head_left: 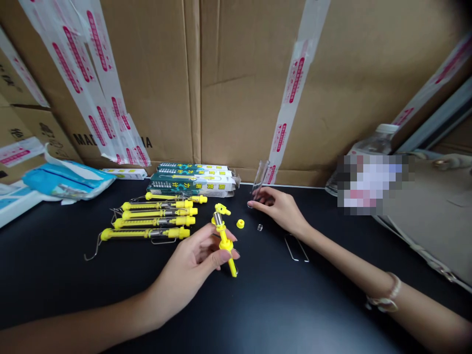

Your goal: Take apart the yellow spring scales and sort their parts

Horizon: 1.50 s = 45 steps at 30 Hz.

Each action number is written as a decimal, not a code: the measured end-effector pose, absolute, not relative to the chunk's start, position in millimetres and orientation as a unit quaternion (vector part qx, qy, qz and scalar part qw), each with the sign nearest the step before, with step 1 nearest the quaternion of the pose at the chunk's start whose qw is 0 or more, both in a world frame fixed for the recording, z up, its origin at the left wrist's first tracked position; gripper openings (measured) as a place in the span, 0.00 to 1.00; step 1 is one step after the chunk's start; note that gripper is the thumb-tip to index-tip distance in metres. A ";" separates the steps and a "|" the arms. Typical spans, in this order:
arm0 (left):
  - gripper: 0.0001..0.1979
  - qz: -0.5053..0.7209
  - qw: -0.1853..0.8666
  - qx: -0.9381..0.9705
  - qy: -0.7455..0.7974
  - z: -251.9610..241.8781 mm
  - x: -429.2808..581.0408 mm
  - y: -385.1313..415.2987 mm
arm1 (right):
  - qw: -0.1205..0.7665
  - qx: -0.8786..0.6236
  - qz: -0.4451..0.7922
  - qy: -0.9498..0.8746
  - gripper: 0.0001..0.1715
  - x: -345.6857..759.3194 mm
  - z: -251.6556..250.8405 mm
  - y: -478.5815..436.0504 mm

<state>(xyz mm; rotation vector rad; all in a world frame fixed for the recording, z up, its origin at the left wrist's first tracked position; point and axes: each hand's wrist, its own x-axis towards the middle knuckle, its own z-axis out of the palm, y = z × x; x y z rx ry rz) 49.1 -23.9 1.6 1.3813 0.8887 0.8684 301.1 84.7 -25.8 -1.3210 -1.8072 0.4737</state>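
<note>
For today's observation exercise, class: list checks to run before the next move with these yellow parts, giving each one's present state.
1. Left hand grips the yellow rod: ok.
2. Right hand has a firm grip on the clear tube: cannot tell; fingertips touch its base.
3. Yellow cap free on the table: ok.
4. Small spring in view beside the cap: ok.
5. Wire hook in view by the right forearm: ok.

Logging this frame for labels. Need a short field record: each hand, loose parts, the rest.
left hand: closed on yellow scale core
right hand: fingertips at foot of clear tube, grip unclear
loose parts: yellow cap, small spring, wire hook, on black table
rest: four assembled scales in a row at left, flat boxes behind them
</note>
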 end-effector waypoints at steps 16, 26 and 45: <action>0.10 0.343 0.569 0.641 0.383 -2.5 47.9 -24.2 | 0.392 -0.536 0.182 -0.725 0.20 290.7 -27.3 100.3; 0.09 0.350 0.575 0.632 0.384 -4.4 48.4 -23.6 | 0.474 -0.474 0.132 -0.730 0.04 268.1 2.3 -9.5; 0.16 0.405 0.595 0.571 0.395 3.4 46.9 -17.4 | 0.332 -0.432 0.340 -0.766 0.04 241.2 -4.9 -46.5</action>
